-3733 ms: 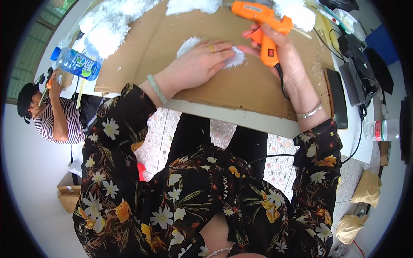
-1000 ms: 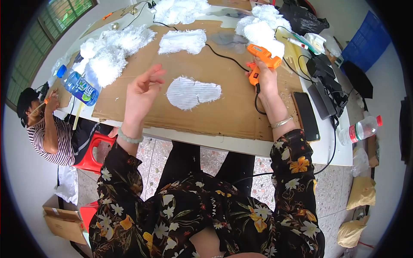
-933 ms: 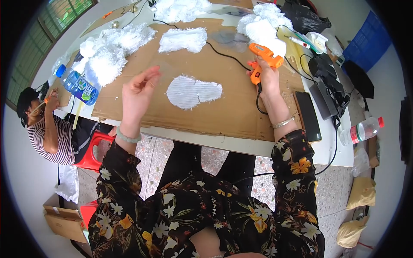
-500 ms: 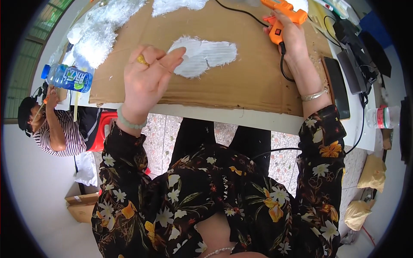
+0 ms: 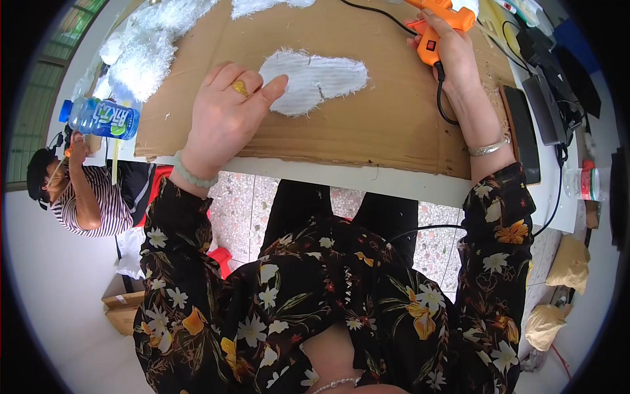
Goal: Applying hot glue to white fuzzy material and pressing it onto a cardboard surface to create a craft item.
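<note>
In my right hand [image 5: 456, 56] is an orange hot glue gun [image 5: 430, 44], its black cord trailing down past my wrist. Below it and to the left, a flat white piece [image 5: 321, 75] with ribbed lines and frayed edges lies on a brown cardboard sheet [image 5: 367, 134]. A small slit shows in the piece's lower edge. My left hand [image 5: 233, 108] is closed at its left end, fingers curled under and thumb tip overlapping that end. What those fingers hold, if anything, is hidden.
Fluffy white fringed material [image 5: 144, 56] is heaped at the far left, and another white piece [image 5: 269, 5] lies at the far edge. A blue-capped bottle [image 5: 102, 118] is at the left. A dark flat device [image 5: 522, 134] lies right. Another person [image 5: 92, 197] sits at the left.
My left fingers have curled in more, and that hand has shifted slightly left. The glue gun and right hand have moved a little up and right in view.
</note>
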`<move>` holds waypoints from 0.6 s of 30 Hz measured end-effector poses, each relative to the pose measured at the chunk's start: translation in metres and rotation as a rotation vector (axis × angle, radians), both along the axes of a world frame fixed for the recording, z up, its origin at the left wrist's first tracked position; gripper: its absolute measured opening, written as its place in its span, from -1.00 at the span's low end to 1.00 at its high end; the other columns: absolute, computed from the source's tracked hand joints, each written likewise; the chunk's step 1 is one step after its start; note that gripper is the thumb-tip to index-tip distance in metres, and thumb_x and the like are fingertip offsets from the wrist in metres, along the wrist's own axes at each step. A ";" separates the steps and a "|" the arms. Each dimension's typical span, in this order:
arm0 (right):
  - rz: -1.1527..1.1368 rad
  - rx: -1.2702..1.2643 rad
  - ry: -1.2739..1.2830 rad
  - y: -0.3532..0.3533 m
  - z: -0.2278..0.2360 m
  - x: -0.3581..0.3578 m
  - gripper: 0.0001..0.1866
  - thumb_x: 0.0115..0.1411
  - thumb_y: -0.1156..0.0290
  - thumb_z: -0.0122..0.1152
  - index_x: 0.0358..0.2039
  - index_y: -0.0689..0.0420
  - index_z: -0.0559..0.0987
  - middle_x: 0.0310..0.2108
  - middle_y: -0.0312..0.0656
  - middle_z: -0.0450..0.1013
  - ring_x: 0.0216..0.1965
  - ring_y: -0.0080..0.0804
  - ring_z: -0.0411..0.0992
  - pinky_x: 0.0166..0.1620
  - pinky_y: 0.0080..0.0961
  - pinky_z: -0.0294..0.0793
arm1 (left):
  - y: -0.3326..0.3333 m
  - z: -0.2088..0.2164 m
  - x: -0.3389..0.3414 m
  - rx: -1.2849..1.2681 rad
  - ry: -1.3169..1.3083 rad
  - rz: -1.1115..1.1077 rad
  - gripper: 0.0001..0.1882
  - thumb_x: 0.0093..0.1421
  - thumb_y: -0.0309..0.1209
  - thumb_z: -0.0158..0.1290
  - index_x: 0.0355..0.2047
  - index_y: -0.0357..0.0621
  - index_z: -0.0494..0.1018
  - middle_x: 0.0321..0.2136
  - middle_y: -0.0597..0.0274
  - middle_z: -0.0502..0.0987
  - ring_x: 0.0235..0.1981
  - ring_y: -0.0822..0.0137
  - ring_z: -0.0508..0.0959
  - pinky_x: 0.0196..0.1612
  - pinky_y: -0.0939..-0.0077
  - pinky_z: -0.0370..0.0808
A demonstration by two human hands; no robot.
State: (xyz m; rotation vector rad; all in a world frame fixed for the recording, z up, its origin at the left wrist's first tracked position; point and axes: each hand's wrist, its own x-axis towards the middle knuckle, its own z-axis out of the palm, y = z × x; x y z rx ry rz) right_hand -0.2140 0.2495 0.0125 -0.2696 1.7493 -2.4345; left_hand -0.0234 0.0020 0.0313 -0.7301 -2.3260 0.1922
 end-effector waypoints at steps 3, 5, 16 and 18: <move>-0.015 -0.059 -0.049 -0.005 0.001 0.000 -0.81 0.25 0.43 0.08 -0.15 0.20 0.44 -0.41 -0.20 0.44 -0.39 -0.44 0.48 -0.43 -0.50 0.52 | 0.002 0.001 0.003 -0.020 -0.052 0.003 -0.69 -0.15 -0.51 0.09 -0.30 -0.16 0.55 -0.54 0.30 0.37 -0.40 0.28 0.44 -0.17 0.36 0.44; -0.021 -0.059 -0.041 0.000 -0.005 -0.004 -0.80 0.26 0.42 0.07 -0.14 0.21 0.44 -0.40 -0.17 0.45 -0.40 -0.39 0.48 -0.43 -0.47 0.53 | 0.002 -0.003 0.000 -0.016 -0.080 0.004 -0.69 -0.14 -0.51 0.09 -0.30 -0.17 0.55 -0.53 0.29 0.38 -0.40 0.27 0.44 -0.15 0.35 0.44; 0.019 0.096 0.044 0.004 -0.007 -0.007 -0.70 0.27 0.33 0.06 -0.12 0.31 0.45 -0.25 -0.04 0.52 -0.42 -0.46 0.44 -0.26 -0.52 0.55 | -0.001 -0.010 0.000 0.000 -0.147 0.001 -0.74 -0.06 -0.46 0.15 -0.29 -0.15 0.51 -0.53 0.29 0.43 -0.37 0.24 0.47 -0.14 0.33 0.45; 0.018 0.099 0.024 0.006 -0.008 -0.009 -0.70 0.26 0.32 0.08 -0.13 0.30 0.46 -0.25 -0.05 0.52 -0.43 -0.46 0.44 -0.27 -0.52 0.56 | -0.002 -0.012 -0.001 0.016 -0.143 -0.009 -0.74 -0.05 -0.44 0.18 -0.29 -0.15 0.51 -0.53 0.29 0.43 -0.37 0.25 0.47 -0.14 0.33 0.45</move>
